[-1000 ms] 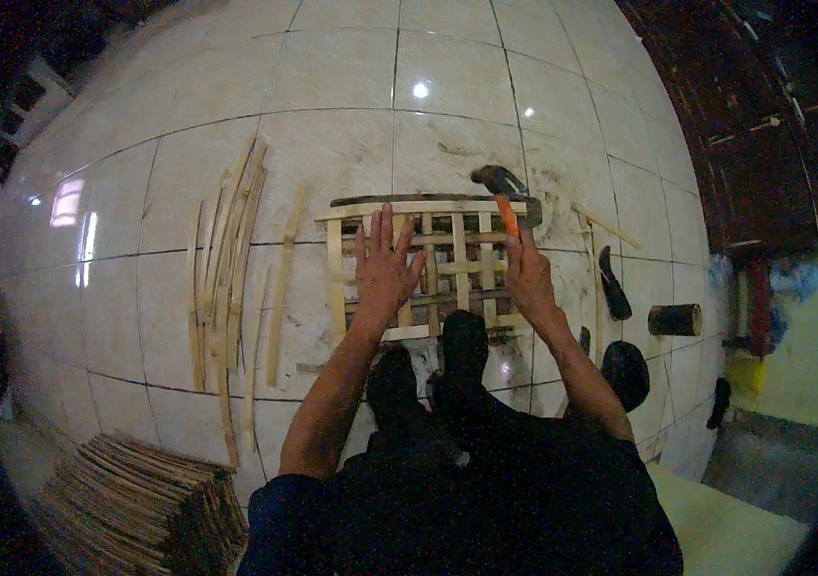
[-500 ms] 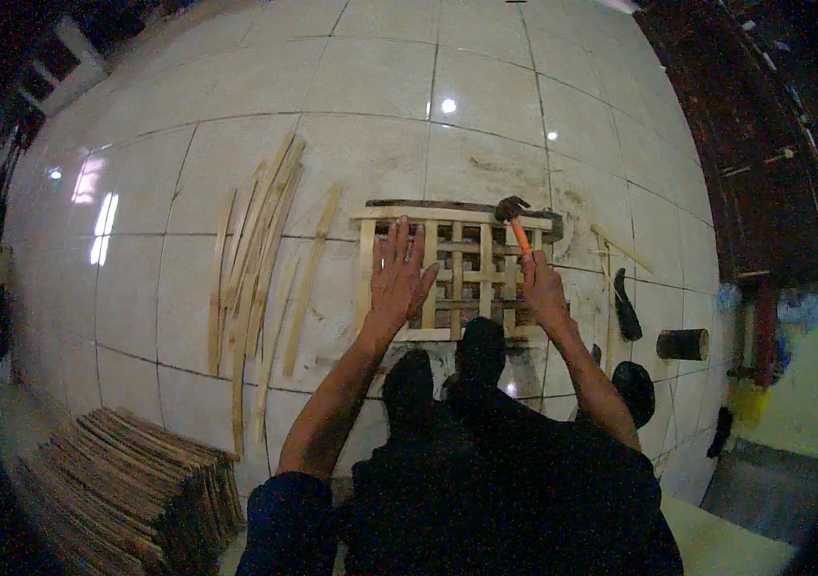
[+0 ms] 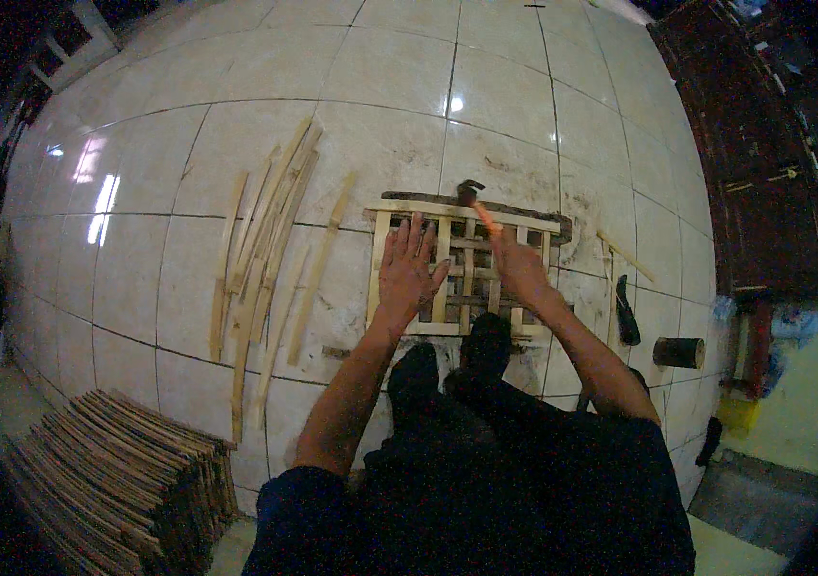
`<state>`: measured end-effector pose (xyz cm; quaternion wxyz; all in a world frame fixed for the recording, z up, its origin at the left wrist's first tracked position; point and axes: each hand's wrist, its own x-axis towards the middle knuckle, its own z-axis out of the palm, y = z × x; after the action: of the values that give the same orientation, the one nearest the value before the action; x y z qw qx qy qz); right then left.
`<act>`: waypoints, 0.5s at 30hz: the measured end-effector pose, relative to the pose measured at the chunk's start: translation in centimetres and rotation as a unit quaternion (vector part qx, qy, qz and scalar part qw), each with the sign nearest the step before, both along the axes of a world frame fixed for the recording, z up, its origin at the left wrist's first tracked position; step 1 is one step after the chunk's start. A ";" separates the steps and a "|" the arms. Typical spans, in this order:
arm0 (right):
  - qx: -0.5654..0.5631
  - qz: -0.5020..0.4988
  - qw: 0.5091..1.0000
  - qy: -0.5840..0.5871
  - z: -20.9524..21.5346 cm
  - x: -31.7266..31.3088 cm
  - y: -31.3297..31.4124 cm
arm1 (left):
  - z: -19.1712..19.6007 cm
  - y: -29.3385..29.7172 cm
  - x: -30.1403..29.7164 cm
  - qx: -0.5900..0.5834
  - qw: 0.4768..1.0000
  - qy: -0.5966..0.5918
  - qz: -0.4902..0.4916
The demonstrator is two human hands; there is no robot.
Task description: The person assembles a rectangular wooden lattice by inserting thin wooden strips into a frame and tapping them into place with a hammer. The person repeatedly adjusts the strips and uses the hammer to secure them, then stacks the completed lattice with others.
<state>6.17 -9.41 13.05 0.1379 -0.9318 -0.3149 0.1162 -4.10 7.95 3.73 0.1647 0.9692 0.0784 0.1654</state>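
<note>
A lattice panel of crossed pale wooden slats (image 3: 440, 300) lies flat on the tiled floor in front of my feet. My left hand (image 3: 411, 269) rests flat on its left part, fingers stretched out toward the far edge. In my right hand (image 3: 521, 269) is a hammer (image 3: 484, 216) with an orange handle. Its dark head is over the panel's far edge; whether it touches the wood I cannot tell. A dark wooden bar (image 3: 524, 213) runs along that far edge. My shoes stand at the panel's near side.
Loose pale slats (image 3: 272, 226) lie on the tiles to the left. A large stack of woven-looking slatted panels (image 3: 130, 480) fills the lower left. On the right are a curved dark tool (image 3: 627, 312), a dark cylinder (image 3: 677, 352) and thin sticks (image 3: 625, 254).
My right hand has moved left with the hammer, whose head has shifted along the panel's far edge toward the middle. My left hand stays flat on the slats. The view has shifted slightly.
</note>
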 end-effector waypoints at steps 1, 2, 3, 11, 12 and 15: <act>0.011 -0.001 1.000 -0.004 0.3 0.3 -0.8 | 0.1 -0.2 -0.2 0.008 1.000 0.013 0.003; 0.032 0.002 0.999 -0.013 0.3 0.2 -1.2 | 0.1 -0.1 0.1 0.017 1.000 0.000 0.001; 0.050 0.012 0.999 -0.018 0.3 0.3 -1.2 | -0.1 0.1 0.1 0.019 1.000 -0.008 0.004; 0.030 -0.069 0.993 0.095 -2.9 -0.3 0.0 | 0.2 0.2 0.0 0.003 0.999 0.034 0.004; 0.043 -0.103 0.985 0.130 -2.7 0.0 -0.4 | 0.2 0.2 0.0 -0.007 0.999 0.038 0.002; 0.108 -0.084 0.989 0.049 -5.3 -0.2 -1.7 | 0.4 0.2 0.1 -0.004 1.000 0.017 -0.004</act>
<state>5.94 -11.07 7.80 0.2620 -0.9280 -0.2385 0.1152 -4.01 8.14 4.10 0.1684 0.9714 0.0776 0.1482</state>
